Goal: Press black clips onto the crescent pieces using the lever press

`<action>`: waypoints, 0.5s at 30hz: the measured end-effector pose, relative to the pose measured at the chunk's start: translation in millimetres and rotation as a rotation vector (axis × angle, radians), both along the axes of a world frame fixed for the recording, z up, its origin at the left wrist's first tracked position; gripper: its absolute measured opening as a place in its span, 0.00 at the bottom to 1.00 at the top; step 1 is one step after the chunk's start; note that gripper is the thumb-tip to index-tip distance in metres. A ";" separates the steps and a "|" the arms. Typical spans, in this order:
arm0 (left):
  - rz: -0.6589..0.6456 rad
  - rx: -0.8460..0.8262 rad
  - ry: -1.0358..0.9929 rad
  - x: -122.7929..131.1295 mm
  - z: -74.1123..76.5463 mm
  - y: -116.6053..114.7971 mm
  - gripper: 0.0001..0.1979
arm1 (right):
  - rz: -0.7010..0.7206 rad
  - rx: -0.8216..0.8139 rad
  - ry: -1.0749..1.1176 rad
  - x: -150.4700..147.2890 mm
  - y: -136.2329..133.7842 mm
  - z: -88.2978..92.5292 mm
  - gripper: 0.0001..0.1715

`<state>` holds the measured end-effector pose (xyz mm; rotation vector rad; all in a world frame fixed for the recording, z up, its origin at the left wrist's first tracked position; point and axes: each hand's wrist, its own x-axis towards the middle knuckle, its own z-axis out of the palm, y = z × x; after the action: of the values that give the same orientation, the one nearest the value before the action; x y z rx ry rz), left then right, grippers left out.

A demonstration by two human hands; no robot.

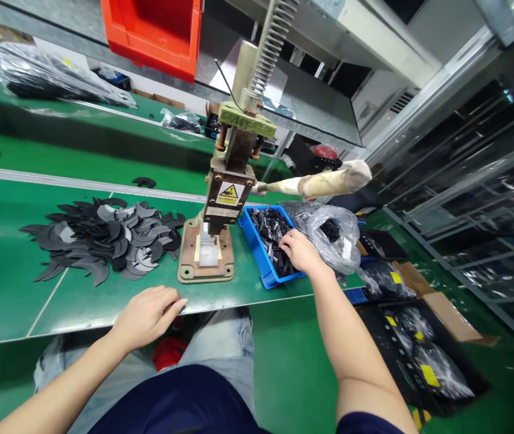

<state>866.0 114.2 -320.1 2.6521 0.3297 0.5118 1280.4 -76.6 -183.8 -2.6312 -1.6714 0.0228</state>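
Observation:
My right hand [299, 250] reaches into a blue tray [257, 250] of small black parts [272, 232], fingers curled down among them; what they grip is hidden. My left hand [148, 313] rests at the front edge of the green bench [8, 283], fingers loosely curled with nothing seen in them. Between the hands stands a manual press [230, 193] on a rusty base plate [206, 259], with a wrapped lever handle [329, 181] pointing right. A pile of flat black crescent pieces [107, 238] lies left of the press.
A clear plastic bag [333, 232] of black parts sits right of the blue tray. Cardboard boxes [420, 337] with bagged parts stand on the floor at the right. A red bin [152, 33] sits on the shelf above. More bags [53, 75] lie across the far bench.

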 end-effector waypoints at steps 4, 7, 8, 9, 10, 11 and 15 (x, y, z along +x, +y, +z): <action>0.000 -0.028 -0.016 0.7 1.6 -0.5 0.18 | 0.021 0.003 0.010 -2.4 -1.7 -0.9 0.13; 0.003 -0.063 -0.022 1.0 0.3 0.8 0.18 | 0.037 0.008 0.020 -5.9 -1.6 -1.3 0.14; 0.008 -0.085 -0.024 0.7 -0.1 1.2 0.18 | 0.037 0.016 0.022 -6.2 -1.5 -0.7 0.12; 0.016 -0.119 -0.031 0.0 -0.1 1.1 0.19 | 0.033 0.030 0.023 -5.9 -1.6 0.6 0.11; 0.028 -0.168 -0.044 -0.9 0.6 0.1 0.19 | 0.025 0.050 0.024 -5.3 -2.3 2.9 0.09; 0.042 -0.230 -0.060 -1.8 2.3 -2.3 0.20 | 0.012 0.078 0.023 -4.9 -3.7 6.2 0.08; 0.000 -0.615 -0.086 3.5 18.1 -31.5 0.21 | -0.107 0.282 -0.018 -23.8 -11.7 27.1 0.14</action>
<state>869.5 82.8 -302.0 2.0303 0.3880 0.4357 1256.6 -88.2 -156.7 -2.5079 -1.4157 -0.2228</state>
